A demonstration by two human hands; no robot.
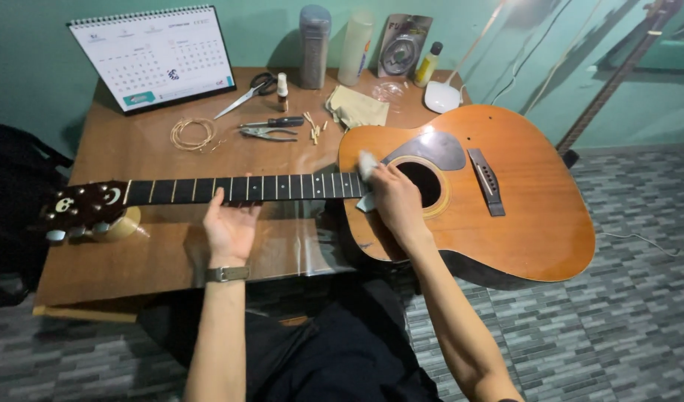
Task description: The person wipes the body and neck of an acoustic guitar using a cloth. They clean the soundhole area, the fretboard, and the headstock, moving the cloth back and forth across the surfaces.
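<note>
An acoustic guitar (506,201) lies face up across a wooden counter (133,149), its orange-brown body overhanging the counter's right edge above a grey tiled floor (625,327). The strings are off. The neck (245,187) runs left to a dark headstock (85,205), which rests on a roll of tape (126,223).

Left hand (228,227): palm up under the neck near its middle, fingers curled loosely around the near edge; a watch (227,273) sits on the wrist. The grip is a light cradle on the neck, not a tight clasp.

Right hand (395,199): pressed on the guitar top where the neck meets the body, just left of the soundhole (425,182). Its grip is closed on a small white cloth (367,165), which shows above and below the fingers and touches the wood.

Behind the neck, on the counter: a coil of wire (191,134), pliers (267,134), a screwdriver (276,122), scissors (246,93), several pale pegs (313,125) and a folded tan cloth (355,108). Along the green wall stand a desk calendar (152,56), a grey canister (313,46), a pale tube (354,48), a flat packet (403,46), a small yellow bottle (427,65) and a white mouse (442,97).
</note>
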